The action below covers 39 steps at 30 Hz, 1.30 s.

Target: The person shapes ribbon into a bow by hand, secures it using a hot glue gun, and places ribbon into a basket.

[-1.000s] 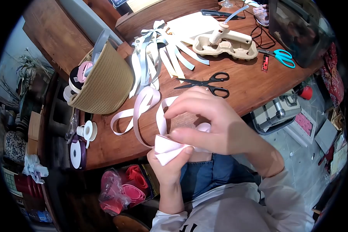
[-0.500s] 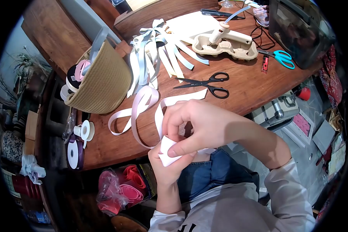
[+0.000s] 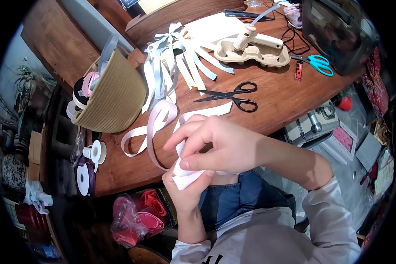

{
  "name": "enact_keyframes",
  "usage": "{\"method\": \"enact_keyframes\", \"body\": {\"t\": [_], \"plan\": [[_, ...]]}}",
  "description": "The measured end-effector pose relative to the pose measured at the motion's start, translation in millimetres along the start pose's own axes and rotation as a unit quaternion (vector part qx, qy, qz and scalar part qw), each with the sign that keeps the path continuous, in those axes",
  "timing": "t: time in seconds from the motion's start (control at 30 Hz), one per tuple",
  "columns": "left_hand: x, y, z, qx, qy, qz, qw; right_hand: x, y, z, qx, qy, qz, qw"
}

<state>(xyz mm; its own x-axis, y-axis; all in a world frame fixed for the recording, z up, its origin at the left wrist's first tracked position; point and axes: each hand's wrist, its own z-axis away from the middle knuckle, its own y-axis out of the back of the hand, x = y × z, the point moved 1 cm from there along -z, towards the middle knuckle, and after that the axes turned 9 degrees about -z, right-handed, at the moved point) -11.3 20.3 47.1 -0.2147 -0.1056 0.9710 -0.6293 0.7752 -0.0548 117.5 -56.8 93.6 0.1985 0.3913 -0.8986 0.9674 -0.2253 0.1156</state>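
Observation:
A folded piece of pale pink ribbon [image 3: 185, 179] is pinched in my left hand [image 3: 185, 196], close to my lap. My right hand [image 3: 222, 145] reaches over from the right, its thumb and bent fingers on the top of the same ribbon. From the hands the ribbon's long tail [image 3: 154, 127] runs in loops over the wooden table, and a cut end lies below the black scissors [image 3: 229, 95]. Part of the folds is hidden behind my fingers.
A woven basket [image 3: 114, 94] with ribbon spools stands at the left, more spools [image 3: 86, 176] near the table edge. Behind lie a blue and cream ribbon bow [image 3: 167, 53], a glue gun in a carton tray [image 3: 268, 56], teal-handled scissors [image 3: 320, 65] and a dark bin [image 3: 339, 37].
The right hand has come down from above onto the folded ribbon and shifted slightly left. The ribbon's cut end, earlier hidden behind that hand, now shows on the table.

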Motion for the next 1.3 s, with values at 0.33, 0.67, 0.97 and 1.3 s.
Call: {"method": "enact_keyframes", "body": {"t": [0.33,0.67,0.97,1.3], "plan": [[3.1,15.2,-4.3,0.041,-0.006,0.058,0.997,7.3,-6.7,36.4,0.174,-0.055,-0.234,0.955],[-2.0,13.4,-3.0,0.016,-0.003,0.125,0.992,17.9,-25.1,32.8,0.261,-0.073,-0.342,0.900],[8.7,7.6,-12.2,0.028,-0.021,0.152,0.988,15.9,-21.9,27.5,0.272,-0.018,-0.384,0.882],[134.7,15.6,-45.2,0.021,-0.138,0.165,0.976,-86.6,-25.9,-2.7,0.247,0.235,-0.089,0.936]]}}
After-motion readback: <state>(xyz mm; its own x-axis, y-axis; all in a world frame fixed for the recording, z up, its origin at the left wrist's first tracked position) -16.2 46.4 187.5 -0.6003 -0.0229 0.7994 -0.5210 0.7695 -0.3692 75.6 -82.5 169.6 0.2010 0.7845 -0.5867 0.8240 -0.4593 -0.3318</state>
